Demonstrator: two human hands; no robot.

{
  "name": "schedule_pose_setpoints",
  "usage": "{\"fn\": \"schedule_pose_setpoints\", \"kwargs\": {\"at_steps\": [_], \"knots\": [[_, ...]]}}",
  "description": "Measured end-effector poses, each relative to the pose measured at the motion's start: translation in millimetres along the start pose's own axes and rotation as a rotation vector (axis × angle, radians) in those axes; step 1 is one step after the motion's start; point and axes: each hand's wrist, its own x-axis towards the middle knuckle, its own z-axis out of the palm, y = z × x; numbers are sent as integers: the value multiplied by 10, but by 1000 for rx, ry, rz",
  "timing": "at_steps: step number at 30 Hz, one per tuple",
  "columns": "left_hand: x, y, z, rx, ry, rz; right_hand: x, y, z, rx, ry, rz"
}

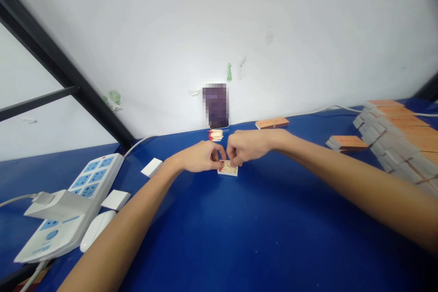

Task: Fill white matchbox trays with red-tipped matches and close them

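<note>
A small white matchbox tray (228,174) lies on the blue table in front of me, holding a layer of red-tipped matches (227,167). My left hand (202,155) grips the tray's left end, thumb and forefinger curled around it. From the right, my right hand (244,147) reaches in with its fingers closed over the matches; whatever they pinch is hidden. Just behind the hands, a loose pile of matches (216,135) rests on the table, heads to the left.
A phone (216,106) leans against the wall. Orange matchboxes (272,122) lie at the back, with a large stack (407,137) at right. On the left are white trays (116,200), a power strip (92,178) with a plugged-in charger, and a white rounded case (97,229).
</note>
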Motion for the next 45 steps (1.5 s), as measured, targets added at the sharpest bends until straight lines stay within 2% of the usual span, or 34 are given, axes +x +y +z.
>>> {"fn": "schedule_pose_setpoints", "kwargs": {"at_steps": [10,20,27,32,40,45], "knots": [[-7,31,0,42,-26,-30,-13,-63,37,-20,14,15],[-16,69,10,91,15,2,-4,-136,69,-67,-38,11],[-14,-36,-60,-9,18,-1,-5,-117,75,-46,61,62],[7,-233,-97,28,144,-84,3,-150,80,-165,74,87],[65,-450,-33,254,544,-118,-14,-131,79,-213,77,123],[70,-559,25,261,656,-159,-27,-131,82,-176,17,121]]}}
